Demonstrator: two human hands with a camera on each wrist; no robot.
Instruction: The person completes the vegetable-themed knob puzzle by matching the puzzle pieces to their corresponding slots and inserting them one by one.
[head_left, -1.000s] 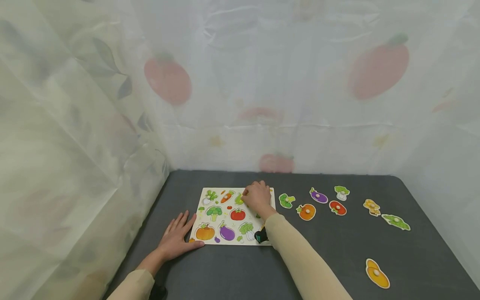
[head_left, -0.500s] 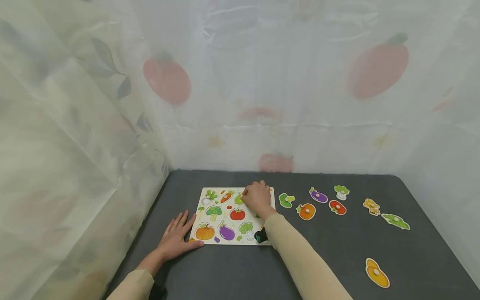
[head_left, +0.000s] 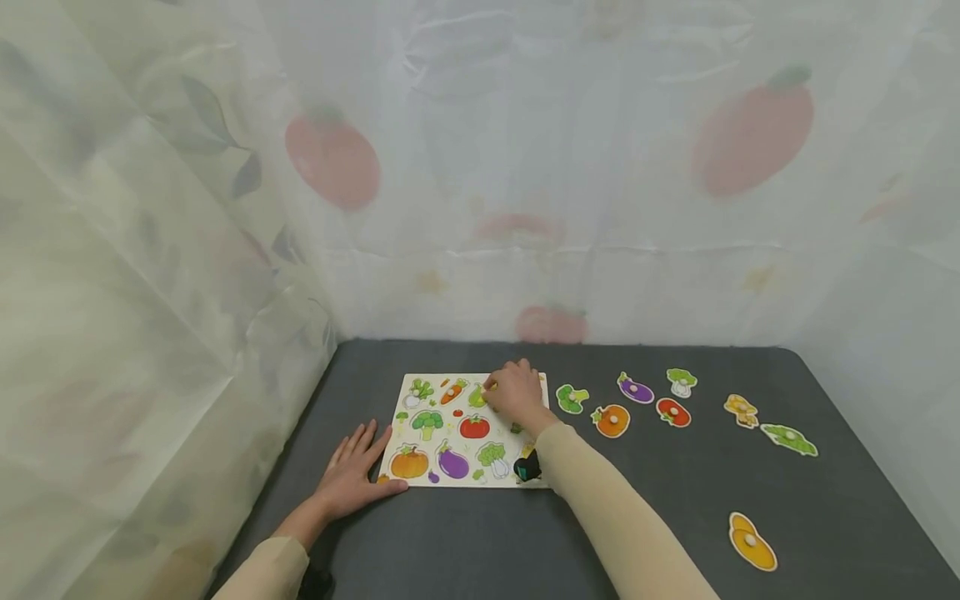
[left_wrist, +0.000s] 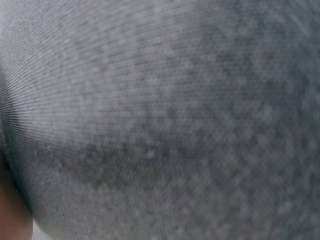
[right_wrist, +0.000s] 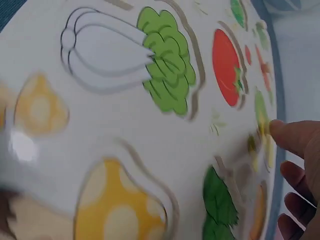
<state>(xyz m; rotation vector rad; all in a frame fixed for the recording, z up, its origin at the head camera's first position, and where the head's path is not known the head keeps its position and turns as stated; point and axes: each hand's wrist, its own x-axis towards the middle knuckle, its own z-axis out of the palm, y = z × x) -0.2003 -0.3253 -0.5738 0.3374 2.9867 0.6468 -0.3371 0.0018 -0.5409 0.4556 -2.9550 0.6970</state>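
A white vegetable puzzle board (head_left: 442,433) lies on the dark table. My left hand (head_left: 351,479) rests spread at its lower left side, the thumb along the front edge. Only a bit of skin (left_wrist: 12,210) shows in the left wrist view. My right hand (head_left: 517,392) bends over the board's upper right, thumb and fingertips at a green and yellow puzzle piece (head_left: 477,397), pinching it; the fingers hide part of it. In the right wrist view the thumb (right_wrist: 295,135) meets that piece, near the printed red tomato (right_wrist: 226,67) and leafy cabbage (right_wrist: 165,62).
Right of the board lie knobbed pieces: broccoli (head_left: 572,399), pumpkin (head_left: 611,422), eggplant (head_left: 636,388), cabbage (head_left: 681,382) and tomato (head_left: 673,412). Farther right are a mushroom (head_left: 742,411), a pea pod (head_left: 788,440) and a yellow-orange piece (head_left: 752,542). A pale curtain (head_left: 645,275) stands behind.
My right forearm has shifted slightly to the right, while the right fingertips stay at the same piece. The left hand and the loose pieces keep their places; the head view has tilted slightly.
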